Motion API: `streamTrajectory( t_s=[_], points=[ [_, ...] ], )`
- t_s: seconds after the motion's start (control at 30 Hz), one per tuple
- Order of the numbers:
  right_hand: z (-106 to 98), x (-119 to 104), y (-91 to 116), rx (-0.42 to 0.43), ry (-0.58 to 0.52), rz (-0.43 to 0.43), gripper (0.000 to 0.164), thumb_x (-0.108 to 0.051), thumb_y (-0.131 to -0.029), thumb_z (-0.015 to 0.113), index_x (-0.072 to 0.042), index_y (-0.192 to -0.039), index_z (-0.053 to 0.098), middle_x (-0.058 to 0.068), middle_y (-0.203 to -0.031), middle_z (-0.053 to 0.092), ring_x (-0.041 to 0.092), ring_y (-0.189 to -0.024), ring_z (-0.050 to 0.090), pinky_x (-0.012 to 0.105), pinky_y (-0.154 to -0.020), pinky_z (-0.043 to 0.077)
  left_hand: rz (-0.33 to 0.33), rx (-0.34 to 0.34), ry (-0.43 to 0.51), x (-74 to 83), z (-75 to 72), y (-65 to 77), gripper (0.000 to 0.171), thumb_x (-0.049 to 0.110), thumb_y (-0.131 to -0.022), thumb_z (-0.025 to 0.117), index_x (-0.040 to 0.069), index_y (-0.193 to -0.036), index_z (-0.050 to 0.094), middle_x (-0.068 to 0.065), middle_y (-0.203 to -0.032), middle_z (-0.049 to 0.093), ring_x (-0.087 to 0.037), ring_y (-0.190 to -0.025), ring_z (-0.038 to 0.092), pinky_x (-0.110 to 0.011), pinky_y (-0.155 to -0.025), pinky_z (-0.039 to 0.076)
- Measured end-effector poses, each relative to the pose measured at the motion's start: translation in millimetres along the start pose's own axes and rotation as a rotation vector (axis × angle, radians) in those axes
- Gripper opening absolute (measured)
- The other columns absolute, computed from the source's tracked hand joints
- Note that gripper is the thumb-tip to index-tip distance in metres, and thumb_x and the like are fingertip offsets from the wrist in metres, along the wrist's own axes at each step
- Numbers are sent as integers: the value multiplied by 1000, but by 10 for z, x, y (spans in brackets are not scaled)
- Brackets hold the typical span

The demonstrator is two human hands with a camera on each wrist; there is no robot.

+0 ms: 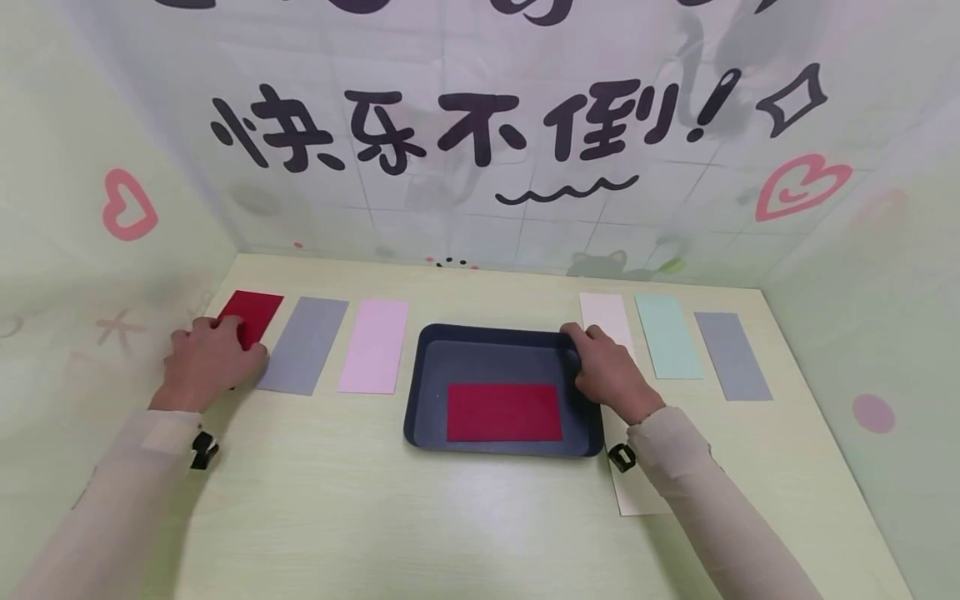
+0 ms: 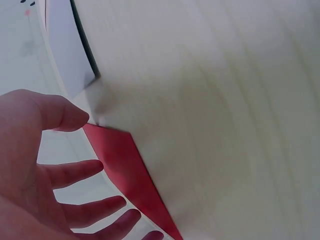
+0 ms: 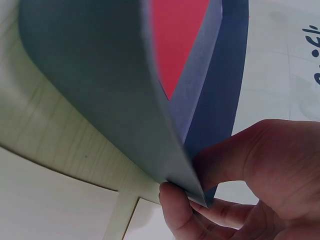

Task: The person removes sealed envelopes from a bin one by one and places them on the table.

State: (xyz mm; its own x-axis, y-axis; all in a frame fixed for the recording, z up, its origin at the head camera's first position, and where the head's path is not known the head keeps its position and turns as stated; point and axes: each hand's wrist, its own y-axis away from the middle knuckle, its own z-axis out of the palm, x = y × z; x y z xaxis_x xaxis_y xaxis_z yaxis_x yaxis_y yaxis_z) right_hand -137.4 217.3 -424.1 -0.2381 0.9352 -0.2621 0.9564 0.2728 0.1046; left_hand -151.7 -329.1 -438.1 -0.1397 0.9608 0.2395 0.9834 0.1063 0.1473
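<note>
My left hand (image 1: 210, 358) is over a red paper card (image 1: 258, 312) at the far left of the table. In the left wrist view the fingers are spread along that card's edge and the thumb (image 2: 67, 115) is at its corner. Part of the card is hidden under the hand. My right hand (image 1: 611, 367) grips the right rim of a dark blue-grey rectangular tray (image 1: 487, 334), thumb inside the wall and fingers outside, as the right wrist view shows. Inside the tray, toward its near side, another red card (image 1: 504, 412) lies flat.
A grey card (image 1: 303, 346) and a pink card (image 1: 373, 346) lie left of the tray. On its right are pale cards (image 1: 606, 315), partly behind the right arm, a mint card (image 1: 669, 336) and a grey card (image 1: 732, 356). Printed curtains (image 1: 480, 225) enclose the table's back and sides.
</note>
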Motion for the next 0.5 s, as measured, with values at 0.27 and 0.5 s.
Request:
streamTrajectory(
  t_s=[0.27,0.5],
  points=[
    [-12,-12,3,5,0,-1,62,3,-82,62,-12,-139,42,19,-110,53,24,-63,54,37,-58,50,60,20,-32,328,-23,17,64,33,-88,60,-7,-133,39,-39,-127,29,-61,-106,30,-75,-74,38],
    [3,-13,-8,-3,1,2,62,3,-83,61,-12,-140,42,19,-111,53,24,-62,53,36,-58,49,245,75,-54,803,-26,154,59,33,-90,58,0,-137,45,-34,-137,35,-59,-114,36,-71,-72,44]
  ],
)
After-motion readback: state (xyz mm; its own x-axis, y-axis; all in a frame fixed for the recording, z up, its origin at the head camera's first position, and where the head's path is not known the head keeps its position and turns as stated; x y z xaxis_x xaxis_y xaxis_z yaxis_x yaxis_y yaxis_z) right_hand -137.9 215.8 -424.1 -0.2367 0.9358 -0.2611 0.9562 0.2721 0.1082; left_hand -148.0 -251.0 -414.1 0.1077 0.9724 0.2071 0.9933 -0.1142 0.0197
